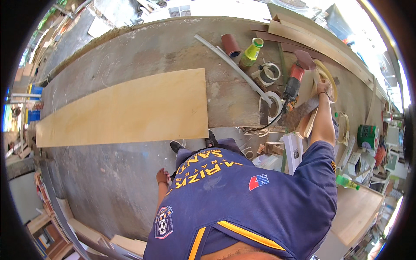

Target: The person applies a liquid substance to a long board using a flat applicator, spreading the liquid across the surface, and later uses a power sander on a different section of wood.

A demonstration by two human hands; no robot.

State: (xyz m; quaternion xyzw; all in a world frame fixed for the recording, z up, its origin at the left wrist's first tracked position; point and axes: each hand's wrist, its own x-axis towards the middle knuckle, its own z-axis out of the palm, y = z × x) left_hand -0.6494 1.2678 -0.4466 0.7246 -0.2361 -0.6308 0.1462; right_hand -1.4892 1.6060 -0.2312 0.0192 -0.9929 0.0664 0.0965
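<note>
My right hand (325, 88) reaches out to the far right of the bench, its fingers closed on the edge of a coil of cream edging strip (333, 78). Just left of the coil lies a red and black angle grinder (294, 80) with a dark red sanding disc, its cord running toward the bench's near edge. My left hand (163, 175) hangs low beside my body, away from the bench, its fingers loosely apart and holding nothing. A long pale plywood panel (130, 110), curved along its far side, lies across the left half of the bench.
Around the grinder stand a green bottle (251, 53), a dark red sandpaper roll (230, 45), a tape roll (269, 73) and a white ring-shaped roll (273, 113). A grey metal strip (234, 67) slants between them. Long boards (320, 43) line the far right; a green can (367, 136) stands nearer.
</note>
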